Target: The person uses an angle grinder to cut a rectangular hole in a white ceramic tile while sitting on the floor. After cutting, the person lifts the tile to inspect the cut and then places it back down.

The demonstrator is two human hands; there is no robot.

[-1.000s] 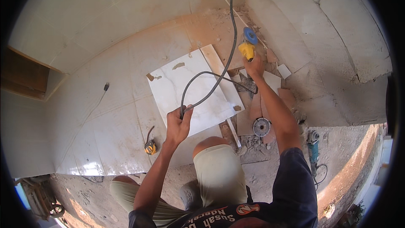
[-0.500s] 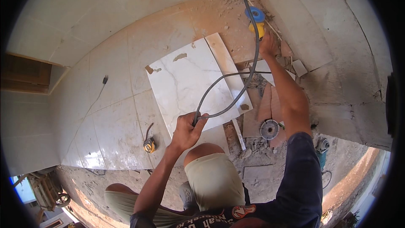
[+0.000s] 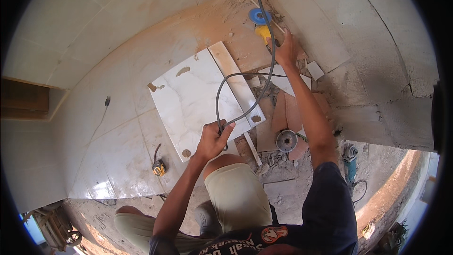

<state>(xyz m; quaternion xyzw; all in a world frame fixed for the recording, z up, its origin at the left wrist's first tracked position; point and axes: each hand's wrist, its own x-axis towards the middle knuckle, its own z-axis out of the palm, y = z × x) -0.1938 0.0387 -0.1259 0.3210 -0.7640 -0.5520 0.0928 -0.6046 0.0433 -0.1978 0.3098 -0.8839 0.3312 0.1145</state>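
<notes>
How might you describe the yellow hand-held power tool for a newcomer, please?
Start from the large white marbled square tile and look past its far edge, rightward. At the person's right hand is the yellow power tool; its round blue disc sets it apart from the teal power tool farther right.

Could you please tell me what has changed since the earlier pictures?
The right hand moved the yellow grinder farther forward; its grip has loosened and the fingers are spread, though contact is unclear. The left hand, still holding the dark cable, shifted right along the white tile's near edge. The tile, tape measure and loose cutting disc stayed put.
</notes>
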